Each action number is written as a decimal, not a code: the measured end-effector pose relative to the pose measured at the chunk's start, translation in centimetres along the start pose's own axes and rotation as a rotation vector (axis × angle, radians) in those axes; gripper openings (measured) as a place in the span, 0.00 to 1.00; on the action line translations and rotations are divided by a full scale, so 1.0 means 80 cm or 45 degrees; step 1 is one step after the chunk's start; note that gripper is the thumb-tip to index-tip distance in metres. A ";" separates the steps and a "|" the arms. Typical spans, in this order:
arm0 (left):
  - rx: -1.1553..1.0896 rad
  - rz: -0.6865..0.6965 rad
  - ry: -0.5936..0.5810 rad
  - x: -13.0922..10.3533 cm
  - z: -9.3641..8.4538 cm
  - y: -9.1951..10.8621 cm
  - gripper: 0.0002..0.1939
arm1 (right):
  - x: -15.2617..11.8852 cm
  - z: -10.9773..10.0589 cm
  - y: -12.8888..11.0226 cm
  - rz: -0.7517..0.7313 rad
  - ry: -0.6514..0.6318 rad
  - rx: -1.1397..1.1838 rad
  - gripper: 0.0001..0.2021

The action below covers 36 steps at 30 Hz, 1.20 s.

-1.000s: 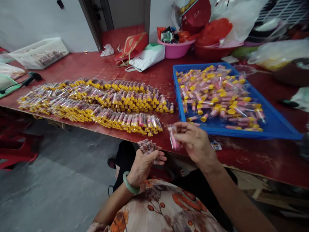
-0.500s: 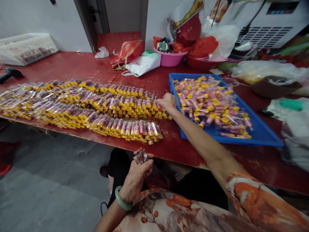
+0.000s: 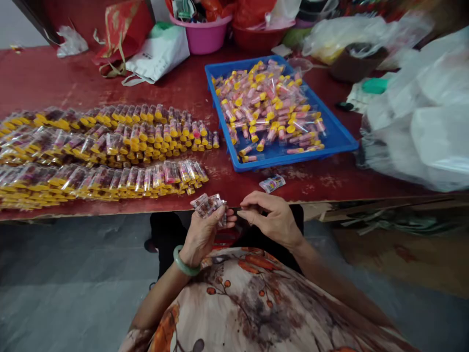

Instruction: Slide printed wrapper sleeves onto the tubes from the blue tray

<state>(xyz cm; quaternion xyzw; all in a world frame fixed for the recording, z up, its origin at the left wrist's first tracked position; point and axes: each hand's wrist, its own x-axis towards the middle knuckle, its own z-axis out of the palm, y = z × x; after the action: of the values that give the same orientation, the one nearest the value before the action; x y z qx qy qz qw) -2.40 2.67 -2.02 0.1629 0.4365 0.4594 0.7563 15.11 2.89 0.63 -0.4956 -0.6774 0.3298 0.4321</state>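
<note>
My left hand (image 3: pixel 205 227), with a green bangle at its wrist, grips a small fanned bunch of printed packets (image 3: pixel 209 205) at the table's front edge. Just right of it is my right hand (image 3: pixel 274 220), fingers bent, thumb and forefinger apart, with nothing visible between them. Beyond my left hand lie stacked rows of clear tubes with yellow caps (image 3: pixel 146 178). A blue tray (image 3: pixel 339 142) holds a loose heap of similar tubes (image 3: pixel 271 105) with pinkish contents. Another small printed packet (image 3: pixel 272 183) lies on the red table (image 3: pixel 230 188) between the tray and my right hand.
At the back stand a red bag (image 3: pixel 126 32), a white bag (image 3: pixel 161 54), a pink basin (image 3: pixel 207 36) and a red basin (image 3: pixel 256 39). White plastic bags (image 3: pixel 421 122) crowd the right side, near a brown container (image 3: pixel 357 63).
My right hand has come back from the right end of the tube rows to beside my left hand. The view has turned right and down. My left hand still holds the packets.
</note>
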 end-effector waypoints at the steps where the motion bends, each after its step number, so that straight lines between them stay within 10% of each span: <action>1: 0.002 -0.002 0.005 0.002 0.007 -0.003 0.20 | -0.010 0.006 0.000 0.021 0.041 0.025 0.05; 15: 0.121 -0.059 -0.201 0.001 0.040 -0.025 0.20 | -0.028 0.001 0.025 0.447 0.105 0.794 0.07; 36: 0.018 0.155 -0.120 0.015 0.030 -0.013 0.18 | 0.024 -0.005 0.016 0.633 -0.011 0.699 0.06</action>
<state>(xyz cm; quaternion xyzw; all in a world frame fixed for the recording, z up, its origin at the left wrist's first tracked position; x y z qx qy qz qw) 0.34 3.54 -1.93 0.2159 0.3929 0.4933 0.7454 15.68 5.07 0.19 -0.5094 -0.4244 0.5963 0.4527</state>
